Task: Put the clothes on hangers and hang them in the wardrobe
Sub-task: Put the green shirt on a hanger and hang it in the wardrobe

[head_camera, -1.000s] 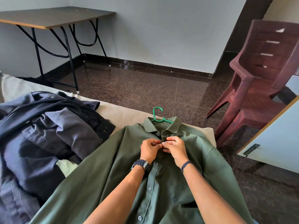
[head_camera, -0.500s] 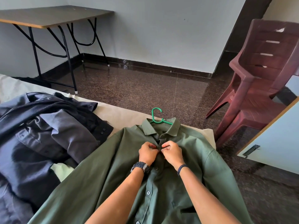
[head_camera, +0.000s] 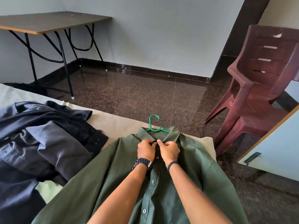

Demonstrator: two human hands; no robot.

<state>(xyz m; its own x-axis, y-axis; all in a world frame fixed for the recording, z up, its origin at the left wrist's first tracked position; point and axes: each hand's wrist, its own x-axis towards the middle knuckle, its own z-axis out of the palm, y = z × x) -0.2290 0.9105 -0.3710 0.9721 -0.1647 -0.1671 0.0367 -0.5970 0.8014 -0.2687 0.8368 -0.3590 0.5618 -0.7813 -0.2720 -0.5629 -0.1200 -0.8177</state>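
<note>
Left hand (head_camera: 146, 149) curled, fingertips pinching the placket edge of the green shirt (head_camera: 113, 180) just under the collar. Right hand (head_camera: 169, 150) likewise curled, thumb and fingers gripping the opposite edge, knuckles nearly touching the left. Shirt spread flat on the bed (head_camera: 118, 122), buttons fastened below the hands. Green hanger (head_camera: 153, 125) inside the collar, hook poking out past the neck. Dark clothes (head_camera: 42, 139) heaped on the bed to the left. Maroon chair (head_camera: 252, 88) on the floor to the right, beside a pale wardrobe door (head_camera: 278, 146).
</note>
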